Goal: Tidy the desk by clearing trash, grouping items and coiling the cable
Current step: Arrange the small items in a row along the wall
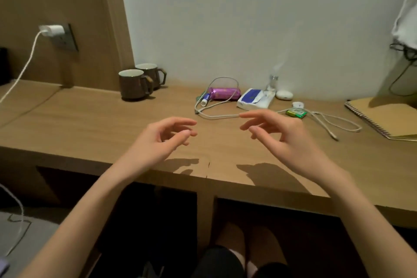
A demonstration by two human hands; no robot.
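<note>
A white cable (216, 116) sprawls loose across the wooden desk (90, 115), looping past a purple wrapped packet (223, 93) and out to the right. Near it lie a small white-and-blue tube (205, 99), a blue-and-white tissue pack (255, 99), a green box (296, 112), a white oval case (284, 95) and a clear bottle (272, 82). My left hand (162, 140) hovers above the desk's front, fingers apart and empty. My right hand (282, 135) hovers just in front of the cable, fingers spread, holding nothing.
Two brown mugs (135, 84) stand at the back left by the wall. A spiral notebook (388, 117) lies at the right edge. A white charger (52, 30) sits plugged into the wall socket at left, its cord trailing down. A white bag (406, 22) hangs at upper right.
</note>
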